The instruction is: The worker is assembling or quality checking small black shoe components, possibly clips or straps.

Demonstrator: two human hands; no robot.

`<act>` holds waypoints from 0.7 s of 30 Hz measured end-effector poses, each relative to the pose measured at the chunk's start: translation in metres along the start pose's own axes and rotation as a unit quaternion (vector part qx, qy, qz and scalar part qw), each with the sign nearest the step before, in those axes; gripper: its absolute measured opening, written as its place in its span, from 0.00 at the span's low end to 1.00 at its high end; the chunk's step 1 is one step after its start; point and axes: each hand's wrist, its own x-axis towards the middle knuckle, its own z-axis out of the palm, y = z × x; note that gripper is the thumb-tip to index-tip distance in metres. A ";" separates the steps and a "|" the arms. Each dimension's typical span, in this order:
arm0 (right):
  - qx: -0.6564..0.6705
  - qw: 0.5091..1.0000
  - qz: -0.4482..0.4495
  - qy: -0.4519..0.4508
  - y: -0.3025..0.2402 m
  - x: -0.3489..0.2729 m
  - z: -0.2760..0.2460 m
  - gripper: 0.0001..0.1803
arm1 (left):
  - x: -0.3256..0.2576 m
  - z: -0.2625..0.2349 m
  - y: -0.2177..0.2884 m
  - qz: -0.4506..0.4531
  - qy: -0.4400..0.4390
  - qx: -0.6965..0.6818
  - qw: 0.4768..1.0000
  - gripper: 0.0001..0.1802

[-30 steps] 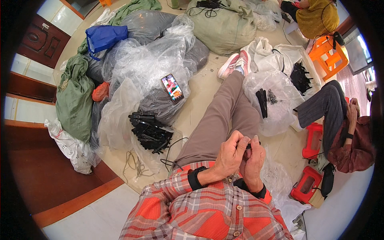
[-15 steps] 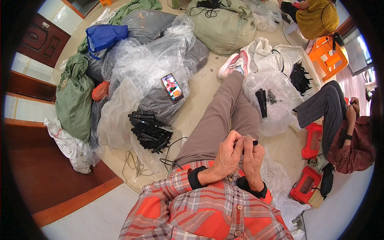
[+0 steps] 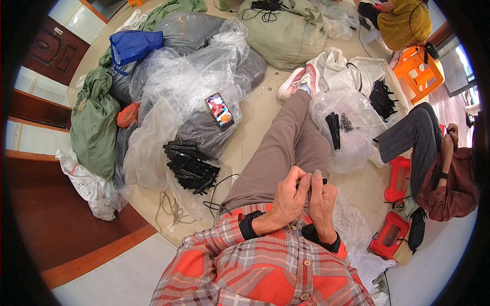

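My left hand (image 3: 289,200) and my right hand (image 3: 322,203) are raised together over my lap, with fingertips pinched close to each other. The dark end of a small black strap-like piece (image 3: 325,181) pokes out beside my right thumb; the rest is hidden in the fingers. My left fingers are closed against the right ones, and what they hold is covered. On the floor to my left lies a pile of black straps with buckles (image 3: 189,166). More black straps (image 3: 334,131) and small dark metallic bits (image 3: 346,123) rest on a clear plastic bag (image 3: 357,148) at my right.
A lit phone (image 3: 220,110) lies on large plastic-wrapped bundles (image 3: 186,76). Green sacks (image 3: 94,127) and a blue bag (image 3: 133,48) stand around them. At the right sit a co-worker in dark red (image 3: 451,181), red frames (image 3: 390,234) and an orange stool (image 3: 421,76).
My hands have hardly moved; the right thumb has shifted slightly and less of the black end shows. The picture on the phone screen differs.
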 end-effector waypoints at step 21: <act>0.008 1.000 0.022 -0.012 0.010 -0.002 -0.004 0.21 | 0.000 0.000 -0.007 -0.020 -0.026 -0.001 0.999 0.13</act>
